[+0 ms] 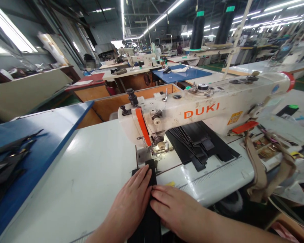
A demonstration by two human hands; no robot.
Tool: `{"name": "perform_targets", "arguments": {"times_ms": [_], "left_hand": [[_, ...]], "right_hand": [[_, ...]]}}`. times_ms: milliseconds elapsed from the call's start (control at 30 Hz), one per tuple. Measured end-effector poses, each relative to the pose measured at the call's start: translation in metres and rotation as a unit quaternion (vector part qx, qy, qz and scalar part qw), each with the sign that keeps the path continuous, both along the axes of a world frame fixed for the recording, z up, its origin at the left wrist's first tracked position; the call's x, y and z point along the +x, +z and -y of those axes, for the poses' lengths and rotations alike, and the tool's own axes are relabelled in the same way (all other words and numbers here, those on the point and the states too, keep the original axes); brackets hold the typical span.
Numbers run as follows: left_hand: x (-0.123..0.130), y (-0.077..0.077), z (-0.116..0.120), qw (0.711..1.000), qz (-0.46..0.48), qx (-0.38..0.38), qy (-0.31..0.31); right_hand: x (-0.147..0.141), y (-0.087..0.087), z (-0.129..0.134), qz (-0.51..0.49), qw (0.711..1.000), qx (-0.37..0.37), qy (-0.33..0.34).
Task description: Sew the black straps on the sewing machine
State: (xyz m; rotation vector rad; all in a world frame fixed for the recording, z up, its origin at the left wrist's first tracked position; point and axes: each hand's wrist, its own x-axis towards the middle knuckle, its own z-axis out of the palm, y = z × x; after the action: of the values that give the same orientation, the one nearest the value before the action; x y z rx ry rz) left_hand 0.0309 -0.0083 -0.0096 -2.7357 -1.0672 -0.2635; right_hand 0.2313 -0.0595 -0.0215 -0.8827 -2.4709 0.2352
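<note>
A long black strip (151, 219) lies on the pale table in front of the sewing machine (202, 108), its far end just short of the lit needle area. My left hand (131, 199) rests flat on the strip, fingers stretched toward the machine. From the right, my right hand (173, 206) meets the strip's edge, its fingers pressed together near my left fingers; whatever is between its fingertips is too small to make out. Under the machine arm lies a pile of black pieces (200, 141).
At the left stands a blue table (73, 118) with black pieces (12, 158) on it. An open box of small metal parts (266, 150) and beige straps (254, 168) are at the right. Black thread cones (197, 32) stand behind the machine.
</note>
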Motion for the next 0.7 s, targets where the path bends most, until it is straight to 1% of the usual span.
{"name": "perform_targets", "arguments": {"times_ms": [100, 200, 300, 400, 467, 567, 700], "left_hand": [[0.005, 0.005, 0.001, 1.000, -0.008, -0.010, 0.007], [0.010, 0.012, 0.001, 1.000, -0.013, -0.019, 0.010], [0.013, 0.017, 0.000, 0.998, -0.001, -0.055, 0.023], [0.015, 0.019, 0.000, 0.994, 0.021, -0.101, 0.043], [0.016, 0.019, 0.000, 0.992, 0.030, -0.113, 0.053], [0.018, 0.019, 0.001, 0.988, 0.044, -0.129, 0.065], [0.017, 0.022, -0.005, 0.980, 0.070, -0.170, 0.075]], "right_hand": [[0.000, 0.000, 0.000, 0.005, 1.000, 0.006, 0.000], [0.001, 0.003, -0.003, 0.034, 0.999, 0.016, 0.003], [0.002, 0.007, -0.011, 0.068, 0.996, 0.052, 0.008], [0.002, 0.010, -0.023, 0.091, 0.992, 0.092, -0.003], [0.000, 0.011, -0.031, 0.103, 0.989, 0.106, -0.009], [-0.002, 0.010, -0.040, 0.113, 0.987, 0.116, -0.009], [-0.002, 0.008, -0.043, 0.118, 0.987, 0.113, -0.007]]}}
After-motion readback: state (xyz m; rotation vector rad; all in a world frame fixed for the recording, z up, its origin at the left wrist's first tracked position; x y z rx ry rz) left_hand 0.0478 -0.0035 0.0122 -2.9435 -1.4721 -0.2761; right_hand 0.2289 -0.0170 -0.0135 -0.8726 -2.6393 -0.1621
